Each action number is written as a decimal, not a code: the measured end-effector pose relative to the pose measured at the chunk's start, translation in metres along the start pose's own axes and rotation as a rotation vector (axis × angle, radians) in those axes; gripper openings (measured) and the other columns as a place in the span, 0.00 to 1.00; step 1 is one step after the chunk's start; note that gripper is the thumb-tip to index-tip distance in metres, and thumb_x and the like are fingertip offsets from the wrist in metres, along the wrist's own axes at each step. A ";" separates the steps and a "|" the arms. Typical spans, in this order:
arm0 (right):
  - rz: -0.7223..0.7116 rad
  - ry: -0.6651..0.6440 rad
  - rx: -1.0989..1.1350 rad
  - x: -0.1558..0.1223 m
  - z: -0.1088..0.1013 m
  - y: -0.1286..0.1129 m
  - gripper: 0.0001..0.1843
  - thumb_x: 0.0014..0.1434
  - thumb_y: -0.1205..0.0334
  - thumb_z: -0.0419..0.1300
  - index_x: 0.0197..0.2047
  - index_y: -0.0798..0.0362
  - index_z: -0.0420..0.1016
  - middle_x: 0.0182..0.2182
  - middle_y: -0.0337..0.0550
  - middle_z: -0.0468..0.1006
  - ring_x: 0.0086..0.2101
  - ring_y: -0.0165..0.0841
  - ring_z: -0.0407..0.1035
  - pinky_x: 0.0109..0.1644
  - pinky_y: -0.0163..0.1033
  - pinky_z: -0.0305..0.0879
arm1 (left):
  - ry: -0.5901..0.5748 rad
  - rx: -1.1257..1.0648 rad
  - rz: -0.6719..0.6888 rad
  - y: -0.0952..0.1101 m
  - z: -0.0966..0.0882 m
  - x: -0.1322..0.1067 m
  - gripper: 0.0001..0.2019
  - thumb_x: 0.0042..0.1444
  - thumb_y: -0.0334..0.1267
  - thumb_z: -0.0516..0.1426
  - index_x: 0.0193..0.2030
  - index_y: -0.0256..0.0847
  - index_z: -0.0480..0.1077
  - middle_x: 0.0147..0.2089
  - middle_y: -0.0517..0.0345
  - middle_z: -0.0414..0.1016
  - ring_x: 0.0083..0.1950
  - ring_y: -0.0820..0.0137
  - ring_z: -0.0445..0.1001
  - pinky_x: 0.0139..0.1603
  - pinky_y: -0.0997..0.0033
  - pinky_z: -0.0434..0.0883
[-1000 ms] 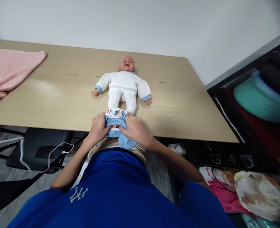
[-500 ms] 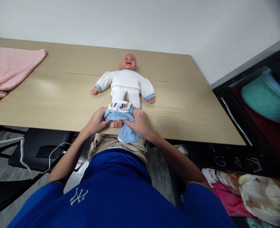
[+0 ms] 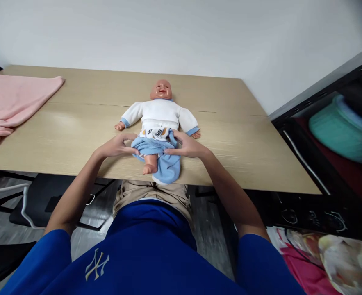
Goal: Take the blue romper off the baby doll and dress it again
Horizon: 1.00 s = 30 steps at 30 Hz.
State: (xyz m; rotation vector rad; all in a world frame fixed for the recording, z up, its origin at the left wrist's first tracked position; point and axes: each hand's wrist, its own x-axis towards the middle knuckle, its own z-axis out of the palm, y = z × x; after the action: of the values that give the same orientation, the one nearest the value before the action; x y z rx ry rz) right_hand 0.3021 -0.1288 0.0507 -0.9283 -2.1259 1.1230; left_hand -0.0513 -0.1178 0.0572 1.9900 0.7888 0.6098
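A baby doll in a white top with blue cuffs lies on its back, its head away from me. Light blue pants with a white cartoon-eyed panel are bunched around its upper legs. My left hand grips the pants' left side, thumb and fingers curved around the edge. Opposite it, my right hand holds the right side, thumb on the front and fingers near the top edge. A bare doll foot sticks out below. Beside it, a blue pant leg hides the other foot.
The doll lies on a wooden table against a white wall. A pink blanket lies at the left. At the right, a shelf holds a teal basin, with plastic bags lower down. A black chair stands under the table's left side.
The pants have moved up the doll's legs toward its waist, and more of the bare lower leg shows. Both hands moved up with them, their fingers spreading wider. The view tilted slightly.
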 end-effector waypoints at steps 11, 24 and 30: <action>0.194 -0.111 0.373 -0.023 -0.016 0.013 0.37 0.61 0.31 0.79 0.59 0.50 0.80 0.46 0.43 0.86 0.44 0.38 0.80 0.51 0.42 0.78 | 0.150 -0.015 -0.057 -0.001 -0.008 0.020 0.25 0.66 0.64 0.70 0.52 0.44 0.80 0.55 0.46 0.84 0.49 0.61 0.79 0.55 0.59 0.79; 0.189 -0.099 0.403 -0.039 -0.007 -0.021 0.38 0.67 0.22 0.69 0.59 0.48 0.81 0.44 0.44 0.85 0.43 0.40 0.78 0.47 0.43 0.79 | -0.342 -0.191 -0.074 0.077 0.022 0.122 0.21 0.44 0.51 0.83 0.38 0.43 0.86 0.35 0.55 0.85 0.37 0.55 0.85 0.43 0.57 0.81; 0.241 -0.358 0.065 -0.048 -0.015 -0.042 0.35 0.65 0.32 0.75 0.27 0.49 0.67 0.25 0.33 0.66 0.28 0.29 0.59 0.31 0.37 0.57 | -0.627 -0.250 -0.044 0.059 0.031 0.121 0.16 0.59 0.50 0.77 0.50 0.48 0.87 0.42 0.55 0.87 0.42 0.57 0.86 0.44 0.61 0.82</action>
State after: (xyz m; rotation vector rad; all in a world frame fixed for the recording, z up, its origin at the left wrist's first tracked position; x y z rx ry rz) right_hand 0.3291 -0.1758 0.0869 -1.0369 -2.2808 1.5702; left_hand 0.0688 -0.0711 0.1069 1.7740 0.3472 0.0340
